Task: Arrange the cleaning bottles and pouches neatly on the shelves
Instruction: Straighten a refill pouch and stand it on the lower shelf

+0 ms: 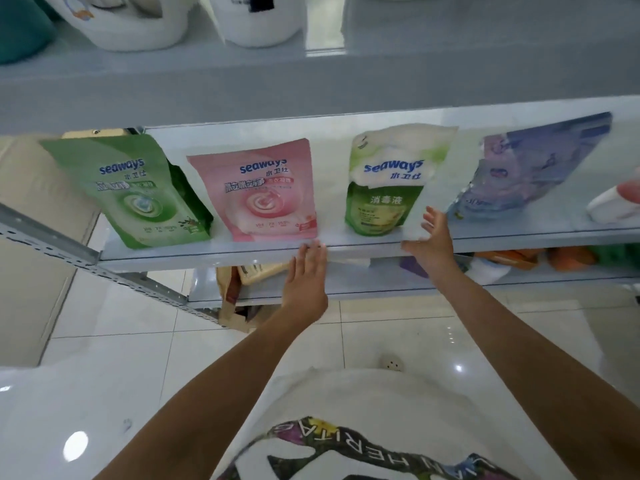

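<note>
Shelf held, L to R, green pouch, pink pouch, lime pouch, all standing, & purple pouch tilted; left hand lay flat-fingered at shelf's front edge; right hand splayed just beside lime pouch; both hands gripped nothing.

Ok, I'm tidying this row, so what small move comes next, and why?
Probably the right hand should reach for the purple pouch and stand it upright: it leans sideways, unlike the green-white pouch beside it, and that hand is open and nearest.
</note>
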`<state>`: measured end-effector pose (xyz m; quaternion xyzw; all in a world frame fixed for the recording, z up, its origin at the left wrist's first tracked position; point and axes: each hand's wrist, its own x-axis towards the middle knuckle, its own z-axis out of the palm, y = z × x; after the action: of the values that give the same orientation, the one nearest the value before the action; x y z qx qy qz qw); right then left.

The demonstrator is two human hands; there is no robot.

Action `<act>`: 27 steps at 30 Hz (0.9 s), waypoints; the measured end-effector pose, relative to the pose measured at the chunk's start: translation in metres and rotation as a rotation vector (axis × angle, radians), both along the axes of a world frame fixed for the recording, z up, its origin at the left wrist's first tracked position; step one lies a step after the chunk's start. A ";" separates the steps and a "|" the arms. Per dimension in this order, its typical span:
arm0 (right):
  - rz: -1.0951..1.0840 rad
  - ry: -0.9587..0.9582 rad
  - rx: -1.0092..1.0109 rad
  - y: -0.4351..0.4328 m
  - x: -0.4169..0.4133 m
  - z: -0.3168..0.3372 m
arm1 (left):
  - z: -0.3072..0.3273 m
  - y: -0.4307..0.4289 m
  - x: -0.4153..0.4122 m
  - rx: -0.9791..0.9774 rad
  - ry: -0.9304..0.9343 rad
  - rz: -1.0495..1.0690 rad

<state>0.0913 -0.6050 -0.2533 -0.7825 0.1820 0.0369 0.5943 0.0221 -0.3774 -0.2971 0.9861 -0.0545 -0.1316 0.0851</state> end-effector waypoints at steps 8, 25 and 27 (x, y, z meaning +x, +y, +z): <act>0.456 -0.057 0.061 -0.019 0.045 0.033 | 0.011 -0.079 0.021 -0.030 0.104 0.123; 0.434 0.053 0.136 -0.020 0.004 0.028 | 0.090 -0.071 0.025 -1.210 0.041 0.516; 0.502 0.118 0.187 -0.024 -0.009 0.032 | 0.108 -0.066 0.031 -1.259 0.089 0.499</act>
<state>0.0824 -0.6292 -0.2211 -0.7414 0.0127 0.2452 0.6246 0.0533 -0.4435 -0.1895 0.7253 0.1119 -0.0917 0.6731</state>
